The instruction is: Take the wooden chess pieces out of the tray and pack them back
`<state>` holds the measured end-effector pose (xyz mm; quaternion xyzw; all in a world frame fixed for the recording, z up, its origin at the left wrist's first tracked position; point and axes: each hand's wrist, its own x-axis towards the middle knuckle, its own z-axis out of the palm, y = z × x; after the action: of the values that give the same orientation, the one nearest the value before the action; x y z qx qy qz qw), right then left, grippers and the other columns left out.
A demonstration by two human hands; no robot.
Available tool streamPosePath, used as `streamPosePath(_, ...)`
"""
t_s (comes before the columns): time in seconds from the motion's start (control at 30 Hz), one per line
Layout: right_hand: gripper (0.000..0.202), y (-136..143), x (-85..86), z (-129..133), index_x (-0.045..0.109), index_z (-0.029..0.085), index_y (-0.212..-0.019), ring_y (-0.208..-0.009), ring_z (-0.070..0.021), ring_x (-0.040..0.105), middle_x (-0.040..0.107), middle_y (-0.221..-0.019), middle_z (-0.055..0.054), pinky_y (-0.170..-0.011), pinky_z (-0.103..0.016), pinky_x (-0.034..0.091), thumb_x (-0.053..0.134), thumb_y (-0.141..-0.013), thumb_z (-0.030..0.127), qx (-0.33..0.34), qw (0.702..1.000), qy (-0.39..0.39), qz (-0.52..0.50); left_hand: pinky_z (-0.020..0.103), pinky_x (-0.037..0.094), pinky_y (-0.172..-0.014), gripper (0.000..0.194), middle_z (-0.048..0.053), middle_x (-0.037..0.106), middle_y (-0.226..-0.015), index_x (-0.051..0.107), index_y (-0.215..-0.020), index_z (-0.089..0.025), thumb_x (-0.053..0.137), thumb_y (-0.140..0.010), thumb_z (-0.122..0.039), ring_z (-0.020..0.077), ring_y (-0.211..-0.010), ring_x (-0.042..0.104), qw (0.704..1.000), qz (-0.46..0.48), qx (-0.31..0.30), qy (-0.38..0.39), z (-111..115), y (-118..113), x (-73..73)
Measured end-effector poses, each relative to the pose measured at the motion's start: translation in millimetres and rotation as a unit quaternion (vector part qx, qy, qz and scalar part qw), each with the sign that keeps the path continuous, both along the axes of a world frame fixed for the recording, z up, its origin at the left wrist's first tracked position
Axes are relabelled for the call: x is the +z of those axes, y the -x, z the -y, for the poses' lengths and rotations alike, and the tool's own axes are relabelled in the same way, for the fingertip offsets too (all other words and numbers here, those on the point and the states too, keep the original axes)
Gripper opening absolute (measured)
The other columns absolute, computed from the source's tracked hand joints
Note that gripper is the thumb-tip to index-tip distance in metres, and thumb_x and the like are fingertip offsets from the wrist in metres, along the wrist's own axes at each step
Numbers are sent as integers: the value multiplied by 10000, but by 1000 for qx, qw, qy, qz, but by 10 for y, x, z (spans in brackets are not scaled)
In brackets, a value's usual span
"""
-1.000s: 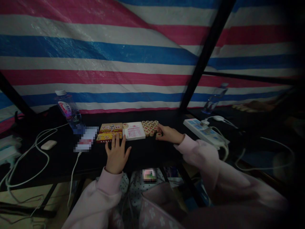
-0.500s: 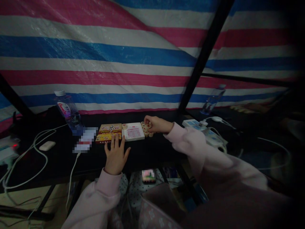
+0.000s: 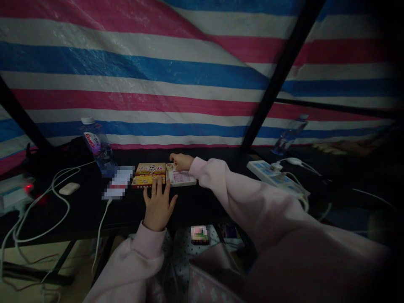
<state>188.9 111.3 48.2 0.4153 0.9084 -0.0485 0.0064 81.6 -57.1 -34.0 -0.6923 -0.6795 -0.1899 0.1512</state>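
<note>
My left hand (image 3: 158, 207) lies palm down with fingers spread, its fingertips on the near edge of a yellow and brown Chinese chess box (image 3: 143, 176). Right of the box sits a shallow white tray (image 3: 183, 184) with pink printing inside. A round wooden chess piece (image 3: 170, 166) rests in its far left corner. Over that corner, my right hand (image 3: 182, 161) is pinched on another chess piece, which its fingers partly hide. The right forearm covers the spot to the right of the tray.
A phone (image 3: 119, 182) with a cable and a water bottle (image 3: 98, 148) stand left of the box. Farther left are a white earbud case (image 3: 69, 188) and loose white cables. To the right are a power strip (image 3: 264, 171) and a second bottle (image 3: 288, 135).
My right hand has moved left from the group of pieces beside the tray to the tray's far left corner. The left hand stays on the box. The view has shifted slightly.
</note>
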Motion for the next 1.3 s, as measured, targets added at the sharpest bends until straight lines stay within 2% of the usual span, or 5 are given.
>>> streamPosePath(0.27,461,27,-81,-38,484,174,-1132,-924,-208,602,604,-1100,-105,-652,-242,425,618,-692,207,-1,999,-52,9,567,204,-1024,552,138,304,-1448,335,-1374,-218,405,-863,-415,311,-1321,274,1000,7,-2,-5,2,8,2)
streamPosePath(0.5,515,46,2,-30,505,185,-1135,-971,-255,604,628,-1086,-107,-712,-289,461,679,-656,262,-52,996,-56,54,563,199,-1026,544,154,325,-1435,342,-1370,-210,398,-869,-415,305,-1324,271,1000,-1,-3,-6,14,3,22)
streamPosePath(0.77,551,3,153,42,518,187,-1157,-1008,-256,587,608,-1138,-113,-716,-283,454,703,-648,291,-57,996,-37,61,565,202,-1024,536,143,314,-1443,362,-1360,-212,395,-868,-420,306,-1327,263,1000,-5,-2,-2,9,5,9)
streamPosePath(1.03,435,-525,453,369,572,223,-1073,-890,-201,605,653,-986,-43,-650,-248,413,678,-651,230,-68,995,-51,46,564,218,-1020,552,141,292,-1453,339,-1372,-200,391,-868,-419,313,-1330,254,1000,7,-1,7,9,8,12)
streamPosePath(1.3,350,-1210,463,561,633,229,-963,-797,-186,612,658,-896,-33,-588,-237,395,708,-623,264,-163,985,13,59,543,231,-1024,547,145,281,-1457,355,-1363,-180,382,-873,-424,304,-1332,253,1000,-1,-3,8,15,11,21)
